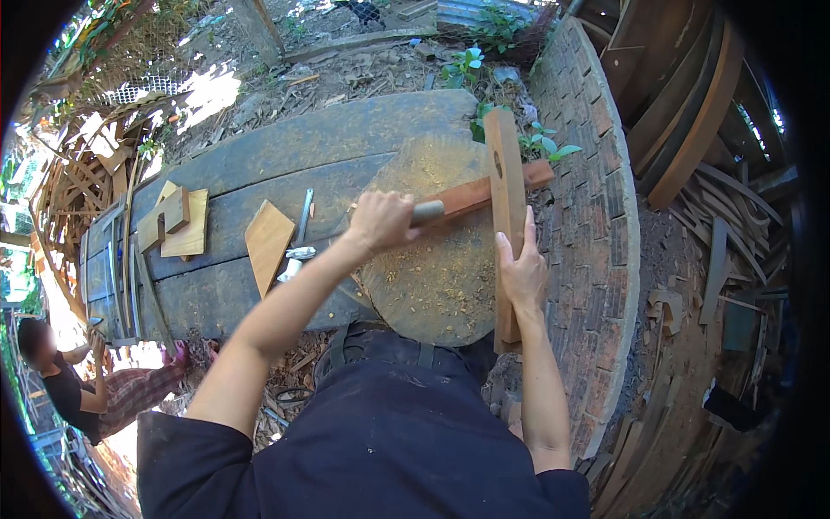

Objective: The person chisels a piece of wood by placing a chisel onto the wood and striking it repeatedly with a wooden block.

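My left hand [380, 221] is closed round a grey, round handle [428, 211]. In line with it, a reddish-brown wooden bar [467, 198] crosses the stump top; I cannot make out how the two join. A long wooden piece with a narrow slot near its far end [506, 195] lies across this bar and hides part of it. My right hand [523, 270] grips that slotted piece from its right side, the thumb on its face and the fingers along the edge. Beneath both is a round, sawdust-strewn stump top [424, 290].
A plank bench [233, 294] left of the stump carries a pointed wooden board [269, 242], a metal tool [305, 212], a white object [292, 268] and notched blocks [169, 221]. A brick wall [596, 251] borders the right. Another person [73, 381] sits at far left.
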Tool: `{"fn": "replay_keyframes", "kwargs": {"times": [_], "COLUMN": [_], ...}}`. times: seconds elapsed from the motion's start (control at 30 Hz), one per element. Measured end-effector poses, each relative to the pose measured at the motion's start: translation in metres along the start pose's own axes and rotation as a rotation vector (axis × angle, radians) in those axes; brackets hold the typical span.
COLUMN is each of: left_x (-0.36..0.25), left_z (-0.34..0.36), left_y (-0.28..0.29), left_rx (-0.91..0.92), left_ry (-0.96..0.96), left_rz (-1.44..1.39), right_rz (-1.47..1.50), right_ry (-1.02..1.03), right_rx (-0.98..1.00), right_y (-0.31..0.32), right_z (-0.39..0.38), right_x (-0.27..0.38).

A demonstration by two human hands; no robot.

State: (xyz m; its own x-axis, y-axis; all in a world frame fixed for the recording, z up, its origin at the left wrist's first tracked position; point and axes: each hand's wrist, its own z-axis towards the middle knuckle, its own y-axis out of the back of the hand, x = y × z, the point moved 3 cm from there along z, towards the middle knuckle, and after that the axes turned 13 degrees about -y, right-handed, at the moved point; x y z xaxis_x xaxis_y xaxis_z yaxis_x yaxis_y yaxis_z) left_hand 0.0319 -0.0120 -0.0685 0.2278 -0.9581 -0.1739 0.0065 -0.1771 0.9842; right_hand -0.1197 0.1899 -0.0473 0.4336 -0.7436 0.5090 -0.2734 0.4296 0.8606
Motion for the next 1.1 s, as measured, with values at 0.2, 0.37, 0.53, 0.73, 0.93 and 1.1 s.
{"fn": "replay_keyframes", "kwargs": {"times": [0.2, 0.37, 0.53, 0.73, 0.93, 1.1], "left_x": [-0.022, -0.025, -0.016, 0.013, -0.007, -0.019], "left_z": [-0.001, -0.003, -0.006, 0.002, 0.037, 0.053], "left_y": [0.017, 0.015, 0.017, 0.110, 0.119, 0.108], "left_rx": [-0.080, -0.096, 0.004, -0.724, -1.125, -1.150], "left_ry": [0.288, 0.323, 0.249, -0.124, -0.074, -0.118], "left_rz": [-0.105, -0.107, -0.136, -0.585, -0.880, -0.757], "right_rz": [-0.007, 0.022, -0.088, -0.043, -0.067, -0.077], "right_ry": [0.084, 0.026, 0.100, 0.066, 0.103, 0.111], "right_rx": [0.082, 0.161, 0.141, 0.140, 0.080, 0.057], "right_y": [-0.020, -0.027, -0.022, -0.025, -0.024, -0.026], "right_z": [0.000, 0.014, 0.022, 0.019, 0.015, 0.014], "right_x": [0.025, 0.030, 0.026, 0.021, 0.028, 0.026]}}
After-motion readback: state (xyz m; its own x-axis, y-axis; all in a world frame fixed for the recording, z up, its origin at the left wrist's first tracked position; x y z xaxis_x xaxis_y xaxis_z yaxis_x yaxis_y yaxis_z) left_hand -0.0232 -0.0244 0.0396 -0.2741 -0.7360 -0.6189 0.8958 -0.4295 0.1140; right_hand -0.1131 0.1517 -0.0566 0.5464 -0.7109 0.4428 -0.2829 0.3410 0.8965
